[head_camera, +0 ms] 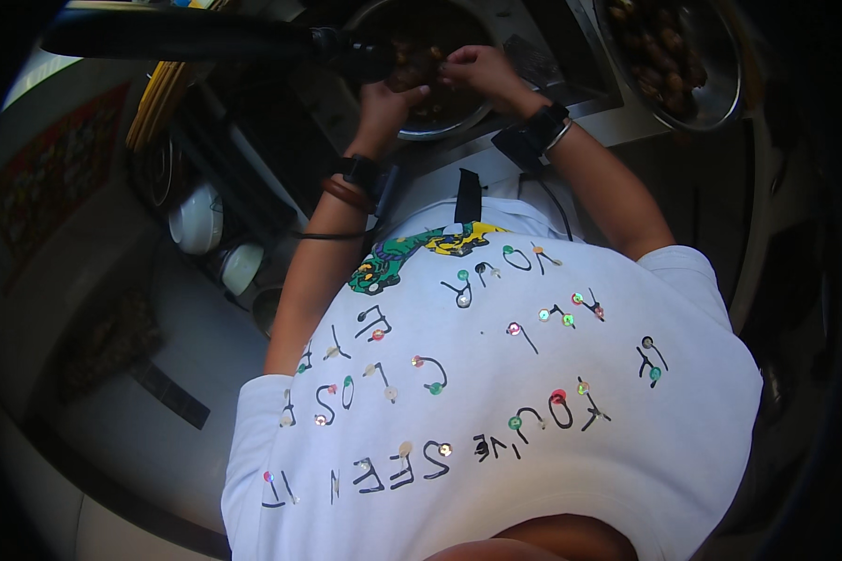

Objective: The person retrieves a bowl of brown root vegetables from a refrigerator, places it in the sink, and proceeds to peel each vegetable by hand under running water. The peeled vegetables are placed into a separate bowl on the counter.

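Note:
Both hands meet over a round metal basin (438, 132) at the top. My left hand (386, 109) has its fingers around the lower left of a dark brown, lumpy piece (414, 70), perhaps food. At the piece's right side is my right hand (483, 73), its thumb and fingertips pinched close together; whether they grip it is too dark to tell. The basin seems to hold dark liquid with small bits in it. A long black object (182, 34) reaches in from the left and partly covers the basin and the piece.
At the upper right stands a metal bowl (726, 105) of brown, rounded pieces (663, 63). White bowls (196, 217) and a pale green bowl (242, 268) sit on the left by a dark rack. Yellowish slats (156, 105) are above them. A black cable (554, 203) hangs near my right forearm.

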A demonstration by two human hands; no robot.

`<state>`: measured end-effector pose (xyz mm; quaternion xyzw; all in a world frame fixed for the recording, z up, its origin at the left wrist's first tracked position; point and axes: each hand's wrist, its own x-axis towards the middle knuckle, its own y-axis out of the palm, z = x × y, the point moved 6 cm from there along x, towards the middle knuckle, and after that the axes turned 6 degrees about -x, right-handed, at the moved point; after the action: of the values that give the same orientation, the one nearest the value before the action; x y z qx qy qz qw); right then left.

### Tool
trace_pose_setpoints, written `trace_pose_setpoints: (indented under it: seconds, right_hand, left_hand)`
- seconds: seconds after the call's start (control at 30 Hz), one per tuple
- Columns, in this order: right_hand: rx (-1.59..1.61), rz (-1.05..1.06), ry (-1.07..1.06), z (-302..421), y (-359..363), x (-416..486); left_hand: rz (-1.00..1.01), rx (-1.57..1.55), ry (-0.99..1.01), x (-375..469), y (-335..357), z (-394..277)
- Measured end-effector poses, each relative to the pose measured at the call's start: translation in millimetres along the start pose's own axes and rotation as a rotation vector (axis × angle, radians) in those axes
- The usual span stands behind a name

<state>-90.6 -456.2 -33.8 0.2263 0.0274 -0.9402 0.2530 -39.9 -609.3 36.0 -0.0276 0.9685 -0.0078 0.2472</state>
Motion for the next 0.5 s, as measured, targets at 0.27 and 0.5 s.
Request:
trace_pose_setpoints:
  seconds: [0.27,0.5]
  right_hand:
    - [-0.701,-0.228,-0.43,38,23,-11]
    - [-0.981,0.02,-0.696,17,42,-4]
  left_hand:
    - [-0.081,0.328,0.094,8,-3,5]
    - [-0.046,0.43,0.037,20,-18,44]
